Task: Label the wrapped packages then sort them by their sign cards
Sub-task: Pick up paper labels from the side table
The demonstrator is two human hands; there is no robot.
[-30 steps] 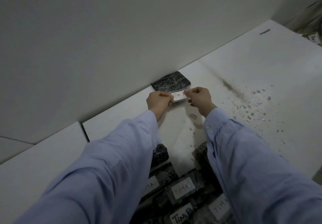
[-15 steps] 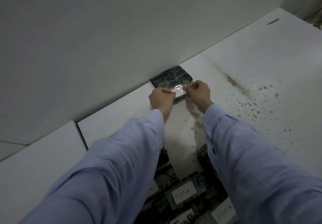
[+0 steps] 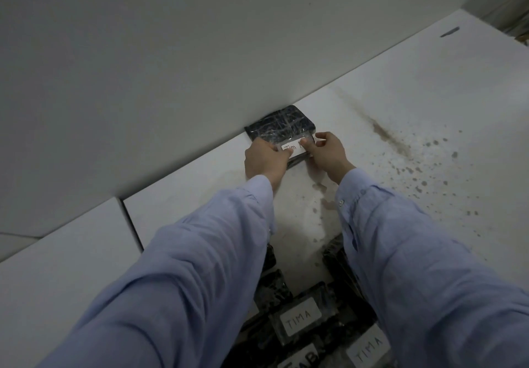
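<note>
The fingers of the left hand (image 3: pixel 264 161) and right hand (image 3: pixel 329 152) are clamped on the ends of the label (image 3: pixel 292 147) against the package (image 3: pixel 279 124), so uneven pressing could stick it crooked or wrinkled.

Far package (image 3: pixel 282 124) label (image 3: pixel 293 148): "Tim A". Nearer: middle label (image 3: pixel 299 321) "TIMA"; right label (image 3: pixel 369 349) "TIMA"; bottom label (image 3: pixel 303 359) cut off.

Wrapped package (image 3: pixel 279 124): black with pale streaks; its label (image 3: pixel 294 150): white with dark handwriting; sleeves (image 3: pixel 200 267): plain light blue; table (image 3: pixel 429 95): white, speckled with brown spots; wall (image 3: pixel 171 52): plain grey.
</note>
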